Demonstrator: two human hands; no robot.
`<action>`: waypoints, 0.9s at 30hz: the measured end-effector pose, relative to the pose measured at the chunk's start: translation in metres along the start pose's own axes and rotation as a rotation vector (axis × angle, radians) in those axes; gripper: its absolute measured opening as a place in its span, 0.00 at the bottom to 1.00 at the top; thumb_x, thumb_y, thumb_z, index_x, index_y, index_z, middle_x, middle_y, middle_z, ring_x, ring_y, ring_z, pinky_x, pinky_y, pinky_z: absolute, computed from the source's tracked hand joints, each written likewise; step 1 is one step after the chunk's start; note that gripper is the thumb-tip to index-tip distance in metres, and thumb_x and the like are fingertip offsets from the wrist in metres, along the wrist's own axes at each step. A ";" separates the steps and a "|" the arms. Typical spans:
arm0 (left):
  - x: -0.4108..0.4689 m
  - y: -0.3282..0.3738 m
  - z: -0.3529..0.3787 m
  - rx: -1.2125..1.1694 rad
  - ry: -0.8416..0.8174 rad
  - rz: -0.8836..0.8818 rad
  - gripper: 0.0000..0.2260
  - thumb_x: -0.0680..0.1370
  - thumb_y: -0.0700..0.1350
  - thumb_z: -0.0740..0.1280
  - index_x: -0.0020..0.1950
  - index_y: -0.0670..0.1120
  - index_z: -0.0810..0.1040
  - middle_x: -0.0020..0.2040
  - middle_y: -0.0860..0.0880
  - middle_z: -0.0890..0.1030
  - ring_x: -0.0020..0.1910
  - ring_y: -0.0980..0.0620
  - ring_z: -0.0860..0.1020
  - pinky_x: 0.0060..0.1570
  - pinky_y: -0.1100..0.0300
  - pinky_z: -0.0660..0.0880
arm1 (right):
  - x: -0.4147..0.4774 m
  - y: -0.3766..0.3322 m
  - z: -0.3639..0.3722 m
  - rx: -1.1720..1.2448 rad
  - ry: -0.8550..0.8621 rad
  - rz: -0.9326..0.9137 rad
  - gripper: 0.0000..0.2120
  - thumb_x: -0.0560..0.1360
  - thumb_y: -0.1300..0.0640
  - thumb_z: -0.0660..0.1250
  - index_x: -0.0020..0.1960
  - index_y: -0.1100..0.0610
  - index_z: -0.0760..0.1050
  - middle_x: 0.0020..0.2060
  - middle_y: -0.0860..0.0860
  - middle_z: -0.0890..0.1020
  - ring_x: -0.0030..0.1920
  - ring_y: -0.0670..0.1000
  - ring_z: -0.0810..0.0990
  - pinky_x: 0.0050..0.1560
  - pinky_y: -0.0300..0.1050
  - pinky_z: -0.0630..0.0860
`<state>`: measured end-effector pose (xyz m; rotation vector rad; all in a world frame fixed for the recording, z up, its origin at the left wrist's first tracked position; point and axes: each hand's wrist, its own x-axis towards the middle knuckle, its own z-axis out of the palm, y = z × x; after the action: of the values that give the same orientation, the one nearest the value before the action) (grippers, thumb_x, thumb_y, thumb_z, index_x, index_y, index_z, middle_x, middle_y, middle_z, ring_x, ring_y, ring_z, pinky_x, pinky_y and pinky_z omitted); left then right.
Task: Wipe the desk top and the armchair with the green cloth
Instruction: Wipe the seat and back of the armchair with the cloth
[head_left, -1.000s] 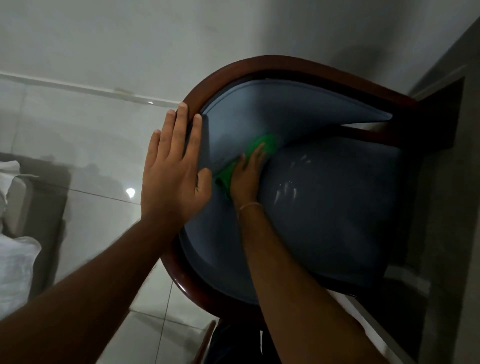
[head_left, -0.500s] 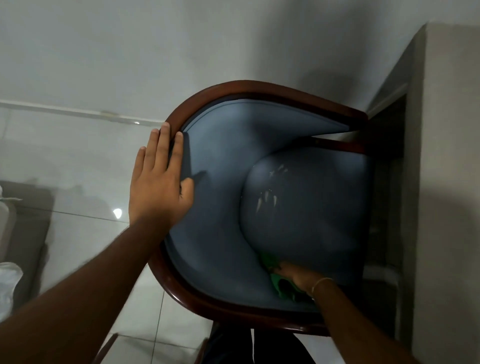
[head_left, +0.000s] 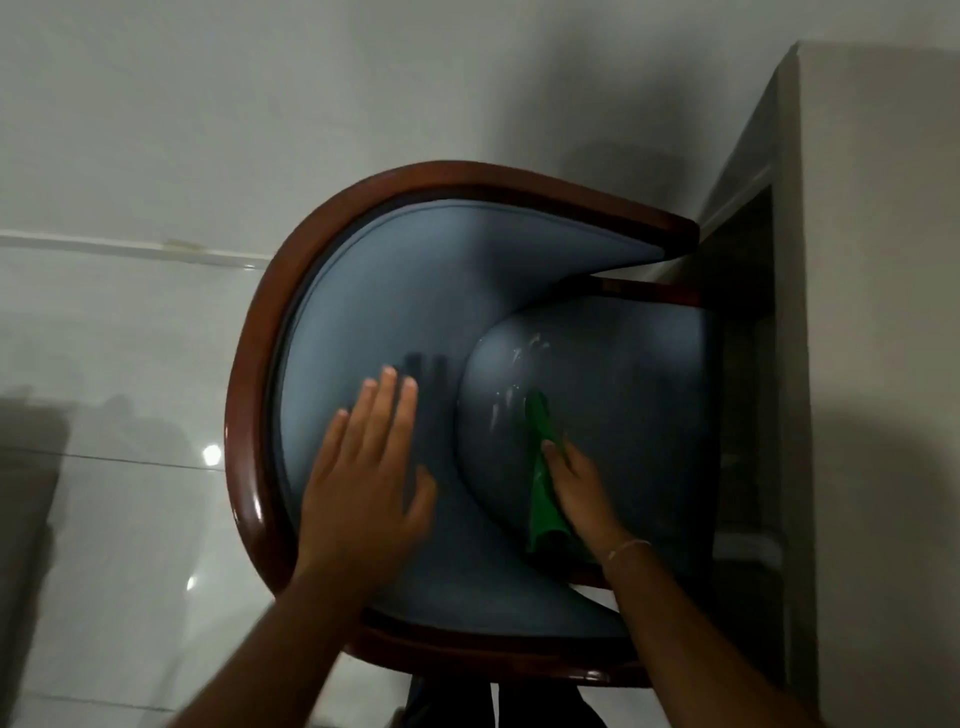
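Observation:
The armchair (head_left: 395, 291) has blue-grey upholstery and a curved dark-red wooden frame, seen from above. My right hand (head_left: 582, 493) presses the green cloth (head_left: 541, 478) flat on the seat cushion (head_left: 634, 415), near its left side; the cloth stretches from my wrist up past my fingertips. My left hand (head_left: 363, 478) hovers over the inner padded backrest, fingers spread and holding nothing. The desk (head_left: 878, 312) stands at the right, with the chair's front tucked under it.
Glossy white floor tiles (head_left: 119, 364) lie left of the chair, and a white wall (head_left: 363, 93) rises behind it. The desk's grey side panel (head_left: 789, 415) runs close along the chair's right edge. My legs (head_left: 498, 706) show below the chair frame.
My right hand slid the cloth from the seat's near edge up onto the seat's left side. My left hand left the wooden rim and moved inward over the backrest padding.

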<state>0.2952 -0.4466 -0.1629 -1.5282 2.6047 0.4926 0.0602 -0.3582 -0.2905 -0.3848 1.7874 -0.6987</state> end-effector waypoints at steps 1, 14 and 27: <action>-0.014 0.007 0.009 0.041 -0.056 0.021 0.39 0.79 0.56 0.59 0.89 0.50 0.50 0.90 0.47 0.52 0.89 0.47 0.51 0.86 0.43 0.53 | 0.007 0.000 0.010 -0.152 0.044 -0.139 0.24 0.87 0.53 0.59 0.81 0.57 0.64 0.82 0.58 0.63 0.81 0.58 0.63 0.82 0.54 0.61; -0.051 0.016 0.024 0.188 -0.300 0.132 0.34 0.77 0.60 0.64 0.82 0.48 0.72 0.81 0.43 0.74 0.81 0.41 0.72 0.77 0.37 0.70 | 0.078 0.075 0.069 -1.249 -0.186 -0.943 0.31 0.86 0.46 0.54 0.84 0.58 0.55 0.85 0.54 0.55 0.85 0.55 0.53 0.84 0.56 0.57; -0.049 0.012 0.035 0.223 -0.415 0.129 0.29 0.75 0.59 0.64 0.70 0.45 0.84 0.72 0.40 0.82 0.75 0.38 0.78 0.75 0.35 0.72 | 0.192 -0.040 -0.006 -1.159 0.224 -0.531 0.32 0.85 0.49 0.56 0.84 0.63 0.54 0.83 0.62 0.57 0.84 0.62 0.56 0.83 0.60 0.56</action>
<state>0.3062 -0.3889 -0.1814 -1.0637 2.3481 0.4535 -0.0111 -0.4988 -0.4082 -1.6393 2.1811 0.0486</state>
